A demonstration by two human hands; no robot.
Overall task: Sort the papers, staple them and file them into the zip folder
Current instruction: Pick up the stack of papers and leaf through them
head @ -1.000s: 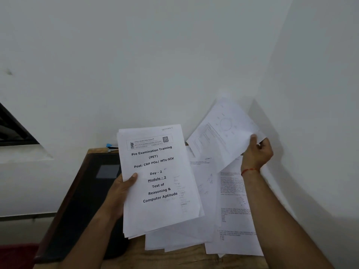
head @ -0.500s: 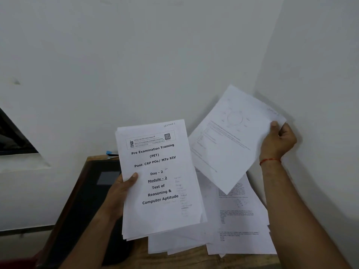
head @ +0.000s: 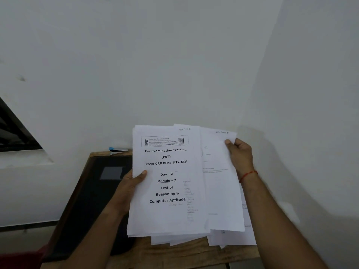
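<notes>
My left hand (head: 130,185) grips a stack of white papers (head: 167,191) by its left edge, thumb on the cover page that reads "Pre Examination Training". My right hand (head: 240,154) pinches a single printed sheet (head: 219,183) near its top right corner. That sheet lies just right of the stack, its left side tucked behind it. More loose papers (head: 233,238) lie underneath on the wooden table (head: 174,255). A black zip folder (head: 93,193) rests on the table's left side, partly hidden by my left arm.
A blue-tipped object (head: 114,150) lies at the table's far left corner behind the folder. White walls close in at the back and right. A dark window frame (head: 13,133) shows at far left, something red (head: 21,259) at the bottom left.
My right hand has brought the single sheet down and left from its raised, tilted position, and it now stands upright against the stack. The left hand's stack has hardly moved.
</notes>
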